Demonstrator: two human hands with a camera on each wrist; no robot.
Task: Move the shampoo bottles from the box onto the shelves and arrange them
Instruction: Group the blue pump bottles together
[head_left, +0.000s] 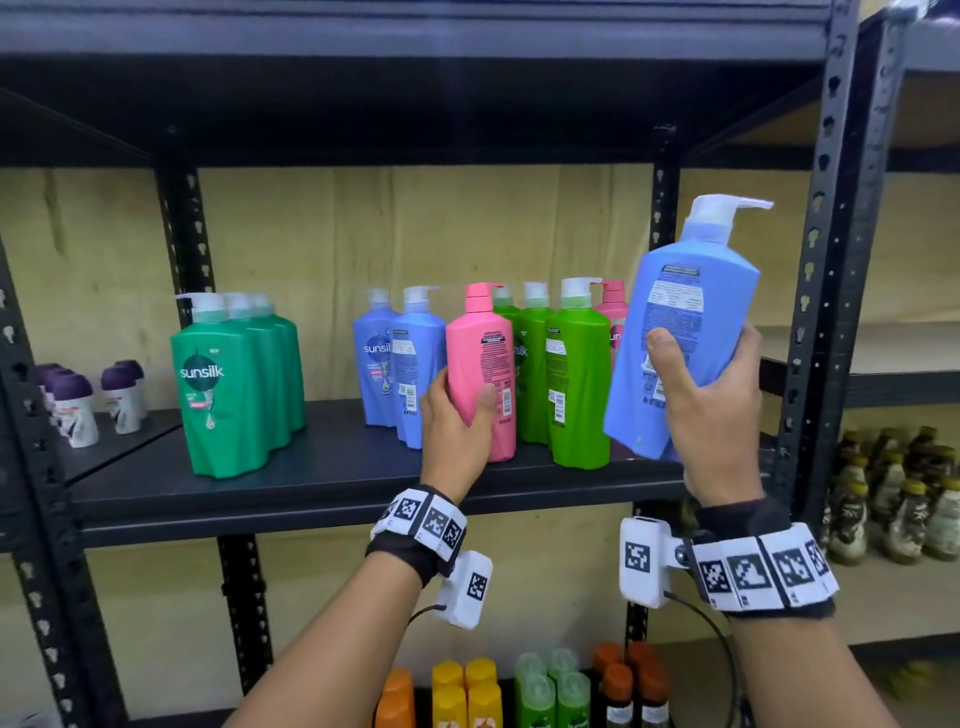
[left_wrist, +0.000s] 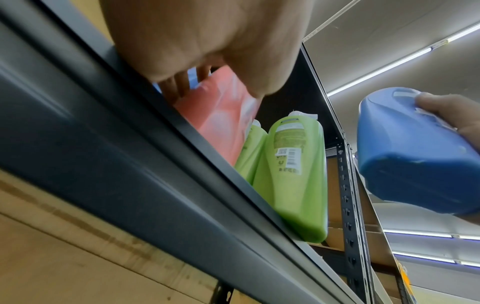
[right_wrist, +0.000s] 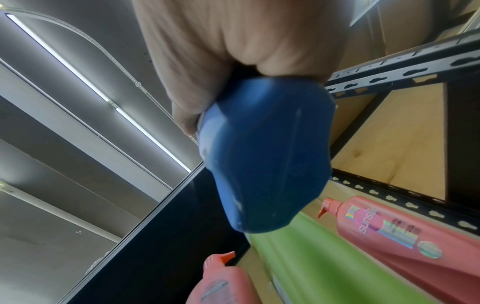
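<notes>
Both hands are at work at a dark metal shelf (head_left: 322, 483): the left hand (head_left: 457, 421) curls round the lower body of a pink shampoo bottle (head_left: 480, 364) standing near the shelf's front edge, while the right hand (head_left: 711, 410) grips a blue pump bottle (head_left: 685, 312), tilted and held clear above the shelf's right end. Green bottles (head_left: 576, 374) stand between them, blue bottles (head_left: 400, 358) just left, and dark green bottles (head_left: 228, 384) farther left.

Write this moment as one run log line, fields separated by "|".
left hand grips pink bottle on shelf | right hand holds blue bottle raised, tilted | blue not yet placed
</notes>
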